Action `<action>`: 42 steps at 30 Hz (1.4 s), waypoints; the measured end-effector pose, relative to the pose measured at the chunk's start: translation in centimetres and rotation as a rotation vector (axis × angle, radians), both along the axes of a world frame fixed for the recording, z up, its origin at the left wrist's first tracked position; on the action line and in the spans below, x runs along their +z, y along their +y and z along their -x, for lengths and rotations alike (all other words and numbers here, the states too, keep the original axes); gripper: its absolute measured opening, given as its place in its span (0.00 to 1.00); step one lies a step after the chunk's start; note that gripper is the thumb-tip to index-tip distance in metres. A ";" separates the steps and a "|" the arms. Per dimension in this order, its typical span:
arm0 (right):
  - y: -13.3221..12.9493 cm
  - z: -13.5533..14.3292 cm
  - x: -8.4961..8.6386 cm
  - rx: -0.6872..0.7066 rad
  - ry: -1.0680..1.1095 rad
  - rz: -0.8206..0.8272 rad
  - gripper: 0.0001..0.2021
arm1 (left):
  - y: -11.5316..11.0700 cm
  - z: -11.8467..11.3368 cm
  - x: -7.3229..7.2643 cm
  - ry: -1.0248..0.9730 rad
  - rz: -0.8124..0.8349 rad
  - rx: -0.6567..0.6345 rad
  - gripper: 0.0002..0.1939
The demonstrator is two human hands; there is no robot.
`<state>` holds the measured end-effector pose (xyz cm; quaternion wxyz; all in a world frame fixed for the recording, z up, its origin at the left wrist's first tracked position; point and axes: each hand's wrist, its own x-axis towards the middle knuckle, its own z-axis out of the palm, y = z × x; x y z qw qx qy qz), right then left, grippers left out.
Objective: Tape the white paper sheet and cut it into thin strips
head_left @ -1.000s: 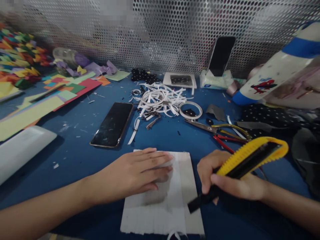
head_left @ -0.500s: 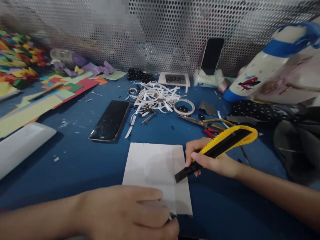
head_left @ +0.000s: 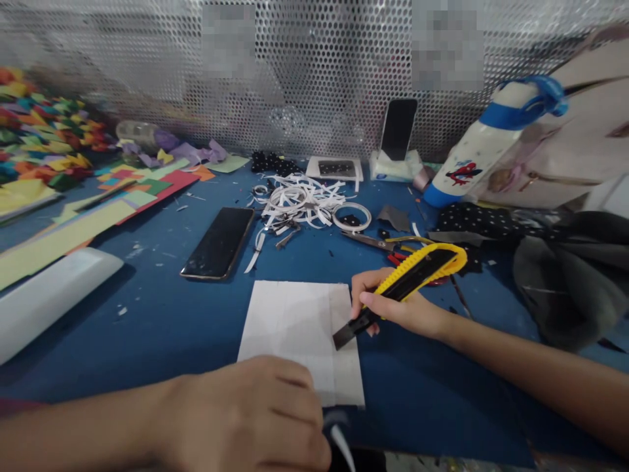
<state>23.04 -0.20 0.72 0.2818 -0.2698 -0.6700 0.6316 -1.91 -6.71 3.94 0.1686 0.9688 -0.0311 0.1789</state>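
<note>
My right hand (head_left: pixel 388 303) grips a yellow and black utility knife (head_left: pixel 417 272). Its dark blade slants down over the right part of a white sheet of board (head_left: pixel 289 314); whether the tip touches is hard to tell. A line runs down the board near its right side. My left hand (head_left: pixel 255 413) lies over the board's lower left, its fingers curled and the thumb hidden. Just beyond those fingertips, at the table's front edge, shows a blurred white strip (head_left: pixel 341 446); whether the fingers hold it is unclear.
A phone (head_left: pixel 219 242) lies beyond the board, beside white paper scraps (head_left: pixel 304 200) and scissors (head_left: pixel 368 240). Coloured paper (head_left: pixel 98 210) and a white, long object (head_left: pixel 54 295) are at left. A bottle (head_left: pixel 472 157) leans at right, near dark fabric (head_left: pixel 565 282).
My left hand has drawn slightly left and down, off the board's lower right corner. The white strip now shows beyond its fingers. The knife stays over the board, and the view has shifted.
</note>
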 end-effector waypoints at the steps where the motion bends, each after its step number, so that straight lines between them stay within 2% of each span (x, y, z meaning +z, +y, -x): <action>1: 0.0 0.0 0.1 0.000 -0.004 0.000 0.15 | 0.6 0.0 0.6 -0.014 0.010 0.041 0.12; 4: -0.1 0.1 0.0 -0.009 0.003 0.013 0.15 | 4.2 0.1 2.1 -0.125 -0.088 0.225 0.15; 6: -0.1 0.1 -0.2 -0.016 0.022 0.021 0.16 | 7.9 0.0 2.5 -0.164 -0.166 0.425 0.09; 8: -0.1 0.1 -0.3 -0.015 0.030 0.009 0.16 | 11.8 -0.2 2.2 -0.097 -0.315 0.602 0.10; 10: -0.1 0.0 -0.4 -0.008 0.021 -0.006 0.16 | 15.0 -0.5 1.5 -0.070 -0.361 0.684 0.13; 12: 0.0 0.0 -0.4 -0.007 0.012 -0.015 0.16 | 16.7 -0.9 0.6 -0.030 -0.387 0.717 0.14; 13: 0.0 -0.1 -0.4 -0.007 0.011 -0.016 0.16 | 16.8 -1.0 0.2 -0.014 -0.394 0.727 0.16; 15: 0.0 -0.2 -0.4 -0.005 0.013 -0.019 0.16 | 15.9 -1.1 -0.5 0.007 -0.396 0.727 0.17; 17: 0.0 -0.2 -0.5 -0.001 0.012 -0.021 0.16 | 13.8 -0.8 -0.9 0.021 -0.388 0.703 0.15; 21: 0.1 -0.3 -0.4 0.004 0.007 -0.033 0.16 | 9.2 1.0 -1.7 0.046 -0.353 0.636 0.13; 25: 0.1 -0.3 -0.1 0.023 0.006 -0.038 0.15 | 6.4 2.5 -2.8 0.038 -0.285 0.591 0.12; 27: 0.1 -0.4 -0.1 0.003 0.012 -0.027 0.15 | 5.8 2.7 -3.1 0.034 -0.224 0.588 0.13; 29: 0.1 -0.4 -0.2 -0.075 0.050 -0.023 0.16 | 5.6 2.7 -3.1 0.054 -0.174 0.587 0.15; 32: 0.5 -0.3 -0.6 -0.302 0.104 -0.073 0.15 | 5.6 2.9 -3.1 0.097 -0.128 0.564 0.17; 35: 1.1 -0.1 -0.8 -0.483 0.048 -0.105 0.12 | 5.7 3.3 -3.1 0.135 -0.098 0.551 0.19; 42: 1.5 -0.1 -0.4 -0.456 -0.075 -0.088 0.11 | 5.5 3.7 -3.4 0.180 -0.088 0.561 0.22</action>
